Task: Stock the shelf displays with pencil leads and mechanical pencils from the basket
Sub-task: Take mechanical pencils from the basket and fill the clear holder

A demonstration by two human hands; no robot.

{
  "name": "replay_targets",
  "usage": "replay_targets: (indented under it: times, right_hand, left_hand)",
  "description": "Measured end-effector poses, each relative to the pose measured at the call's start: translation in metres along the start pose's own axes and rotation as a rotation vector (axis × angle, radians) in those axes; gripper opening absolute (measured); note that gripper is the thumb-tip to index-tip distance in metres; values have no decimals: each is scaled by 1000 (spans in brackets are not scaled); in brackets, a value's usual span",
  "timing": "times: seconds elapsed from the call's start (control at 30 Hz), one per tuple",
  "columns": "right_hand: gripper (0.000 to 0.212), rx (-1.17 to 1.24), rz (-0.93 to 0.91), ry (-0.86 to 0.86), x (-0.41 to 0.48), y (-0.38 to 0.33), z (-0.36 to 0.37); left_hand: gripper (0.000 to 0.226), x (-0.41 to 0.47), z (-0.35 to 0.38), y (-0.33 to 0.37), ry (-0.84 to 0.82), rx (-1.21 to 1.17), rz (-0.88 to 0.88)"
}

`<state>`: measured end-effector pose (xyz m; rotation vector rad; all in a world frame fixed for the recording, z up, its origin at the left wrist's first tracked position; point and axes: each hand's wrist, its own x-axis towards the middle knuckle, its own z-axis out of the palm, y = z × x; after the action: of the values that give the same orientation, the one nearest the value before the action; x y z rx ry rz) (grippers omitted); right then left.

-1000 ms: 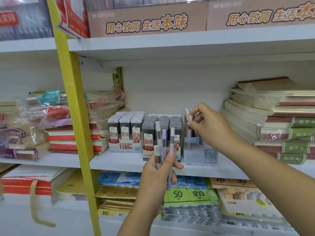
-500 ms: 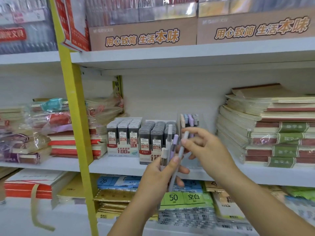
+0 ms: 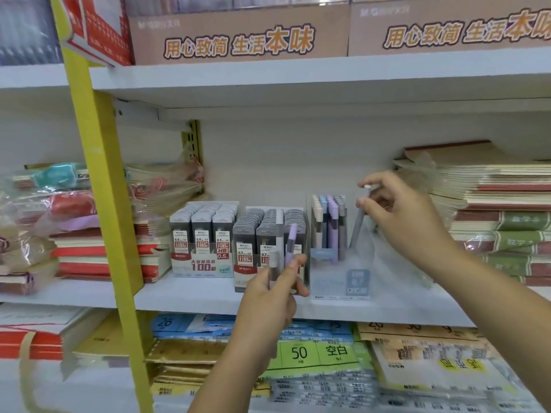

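My left hand (image 3: 272, 296) grips a small bunch of mechanical pencils (image 3: 283, 251), white and lilac, upright in front of the lead boxes. My right hand (image 3: 399, 210) pinches a grey mechanical pencil (image 3: 357, 226) by its top, its tip down inside the clear pencil display (image 3: 340, 281) on the middle shelf. Several pastel pencils (image 3: 329, 225) stand in the display's left part. Two display boxes of pencil leads (image 3: 205, 239) (image 3: 268, 234) sit to the left of it. No basket is in view.
Stacks of notebooks (image 3: 492, 216) fill the shelf to the right, wrapped book packs (image 3: 71, 222) to the left. A yellow upright (image 3: 101, 186) crosses the left side. Brown cartons (image 3: 238, 34) line the upper shelf; paper packs (image 3: 316, 353) lie on the lower shelf.
My right hand took one grey pencil from the bunch in my left hand and carried it up and right into the clear display. The left hand holds fewer pencils.
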<state>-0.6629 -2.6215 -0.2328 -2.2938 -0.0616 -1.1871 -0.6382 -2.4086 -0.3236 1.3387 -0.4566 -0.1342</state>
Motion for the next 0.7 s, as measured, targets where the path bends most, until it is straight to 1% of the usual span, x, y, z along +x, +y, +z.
replay_targets:
  times: [0.1,0.13,0.33,0.5,0.7]
  right_hand:
    - [17,-37,6,-31,0,9,5]
    - [17,-41,11,-41,0,10,5]
    - [16,-60,-7,-20,6,15,7]
    - [16,-44,-4,-51,8,18,9]
    - [16,-51,-18,-55,13,21,12]
  left_hand:
    - [21,2,2,-3,-5,-6,-14]
    - [19,2,2,-4,-10,5,-16]
    - [23,2,8,-6,-4,64,-25]
    - [27,1,11,-7,-8,88,-18]
    - [26,1,12,-8,-10,71,-11]
